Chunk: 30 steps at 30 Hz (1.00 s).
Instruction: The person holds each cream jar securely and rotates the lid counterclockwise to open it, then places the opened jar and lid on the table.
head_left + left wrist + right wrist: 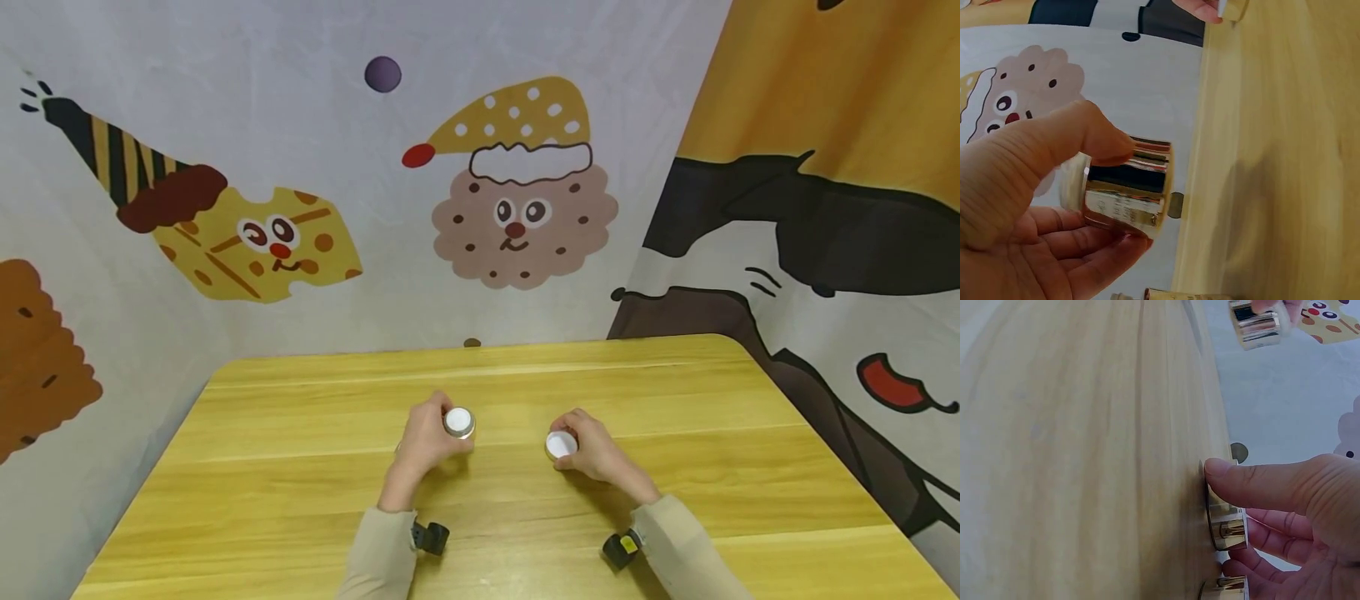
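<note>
My left hand [427,435] grips a small shiny gold jar [1127,187] between thumb and fingers. Its white top [459,421] faces up, and in the left wrist view a gap shows between jar and tabletop. To the right, my right hand [596,450] holds a round gold lid [1230,528] by its sides, close to the tabletop, with its white inside [561,444] turned up. A second gold piece [1225,589] stands beside that lid in the right wrist view, under the fingers. Part of another gold item [1188,295] shows at the left wrist view's bottom edge.
The light wooden table [300,533] runs back to a cloth backdrop [390,208] printed with cartoon food. A dark wrist camera [431,538] sits at the left cuff, and another [621,550] at the right cuff.
</note>
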{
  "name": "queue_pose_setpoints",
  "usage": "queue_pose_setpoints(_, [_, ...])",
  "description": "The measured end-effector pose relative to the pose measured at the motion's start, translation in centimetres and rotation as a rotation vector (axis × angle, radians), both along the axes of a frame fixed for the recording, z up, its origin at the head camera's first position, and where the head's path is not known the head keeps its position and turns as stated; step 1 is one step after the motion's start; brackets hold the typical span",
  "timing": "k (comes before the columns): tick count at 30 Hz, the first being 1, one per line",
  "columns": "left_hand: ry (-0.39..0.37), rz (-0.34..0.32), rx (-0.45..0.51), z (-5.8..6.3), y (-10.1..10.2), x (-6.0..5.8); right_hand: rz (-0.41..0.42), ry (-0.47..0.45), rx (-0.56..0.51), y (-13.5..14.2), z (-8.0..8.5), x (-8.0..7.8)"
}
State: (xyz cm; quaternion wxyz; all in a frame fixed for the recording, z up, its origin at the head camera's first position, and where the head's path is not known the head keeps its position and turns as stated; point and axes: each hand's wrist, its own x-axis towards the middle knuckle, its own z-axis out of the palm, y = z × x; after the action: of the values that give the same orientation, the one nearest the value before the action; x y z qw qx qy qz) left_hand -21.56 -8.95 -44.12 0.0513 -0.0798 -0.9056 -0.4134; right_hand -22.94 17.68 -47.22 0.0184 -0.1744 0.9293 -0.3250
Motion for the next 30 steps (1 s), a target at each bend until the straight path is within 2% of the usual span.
queue_pose_setpoints(5, [-0.001,-0.031,-0.053,-0.4,0.2,-0.1,-0.009,-0.011,-0.002,-0.1,0.0,0.0])
queue_pose_setpoints(15, [-0.026,-0.053,-0.079,-1.5,0.7,-0.1,-0.013,-0.009,0.004,-0.3,-0.1,0.2])
queue_pose_setpoints(22, [-0.048,-0.069,-0.103,-1.3,0.9,0.0,0.007,0.018,0.000,-0.5,0.0,0.3])
queue_pose_setpoints(30, [-0.105,-0.068,-0.134,-1.0,1.4,-0.2,0.018,0.065,0.055,-0.6,0.2,0.6])
